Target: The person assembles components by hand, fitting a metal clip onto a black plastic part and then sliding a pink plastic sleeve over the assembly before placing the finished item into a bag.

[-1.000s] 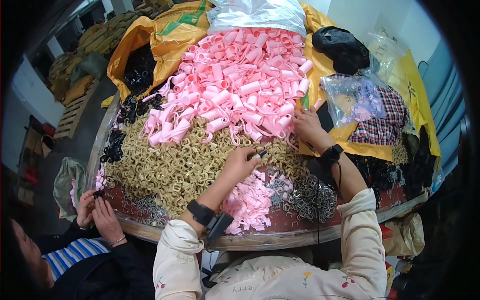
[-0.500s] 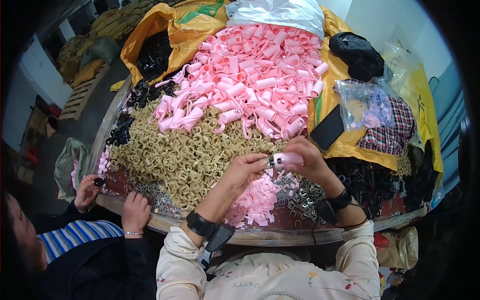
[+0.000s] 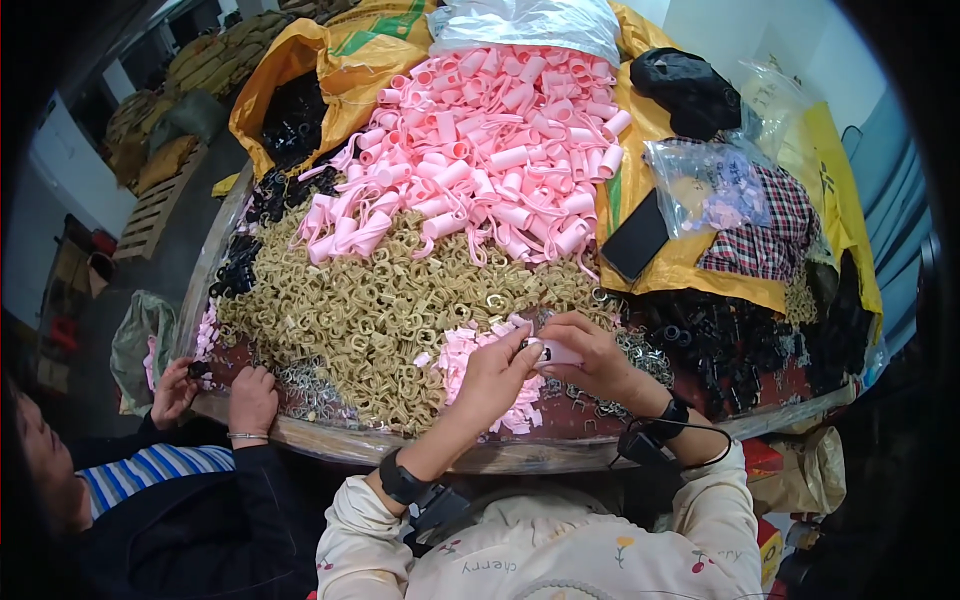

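My right hand is closed round a short pink plastic tube, with a dark opening at its left end. At that end the fingertips of my left hand press together. What they pinch is too small and too covered to make out. Just below my hands lies a heap of small flat pink pieces. A broad pile of tan plastic loops spreads to the left. Beyond it rises a large heap of pink tubes with straps.
Metal U-shaped clips and black plastic parts lie to the right. A black phone rests on a yellow sack. Near a clear bag lies checked cloth. At left, another person's hands work at the table edge.
Both my hands have come a little nearer to me, with the pink tube still in the right. The tube's left end is now more covered by my left fingers.
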The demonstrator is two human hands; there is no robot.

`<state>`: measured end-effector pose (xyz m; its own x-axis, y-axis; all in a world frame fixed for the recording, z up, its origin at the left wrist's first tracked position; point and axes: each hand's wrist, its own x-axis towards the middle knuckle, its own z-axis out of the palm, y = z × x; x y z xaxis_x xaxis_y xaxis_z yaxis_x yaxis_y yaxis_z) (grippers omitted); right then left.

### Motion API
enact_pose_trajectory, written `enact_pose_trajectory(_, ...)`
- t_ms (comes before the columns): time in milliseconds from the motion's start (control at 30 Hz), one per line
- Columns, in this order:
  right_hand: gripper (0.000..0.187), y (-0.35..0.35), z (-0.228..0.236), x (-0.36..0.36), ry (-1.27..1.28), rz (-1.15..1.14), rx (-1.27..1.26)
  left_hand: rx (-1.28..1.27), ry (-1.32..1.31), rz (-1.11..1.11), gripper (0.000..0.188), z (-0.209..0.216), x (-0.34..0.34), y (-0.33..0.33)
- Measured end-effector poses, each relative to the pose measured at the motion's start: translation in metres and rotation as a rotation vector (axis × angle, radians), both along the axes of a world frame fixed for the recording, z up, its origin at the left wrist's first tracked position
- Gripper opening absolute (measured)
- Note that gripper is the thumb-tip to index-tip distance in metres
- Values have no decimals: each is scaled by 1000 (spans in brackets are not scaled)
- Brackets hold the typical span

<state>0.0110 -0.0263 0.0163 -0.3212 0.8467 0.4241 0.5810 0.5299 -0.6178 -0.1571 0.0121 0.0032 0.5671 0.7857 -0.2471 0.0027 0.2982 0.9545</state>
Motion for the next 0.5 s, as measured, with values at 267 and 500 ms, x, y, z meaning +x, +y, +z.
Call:
enact_pose_trajectory(267, 52, -16, 27, 17, -110, 89, 48, 330, 228, -230, 55, 7, 6, -7)
enact_pose_trajectory(500, 58, -78, 33, 37, 120, 192, -111, -458, -377, -513, 77, 21, 42, -31)
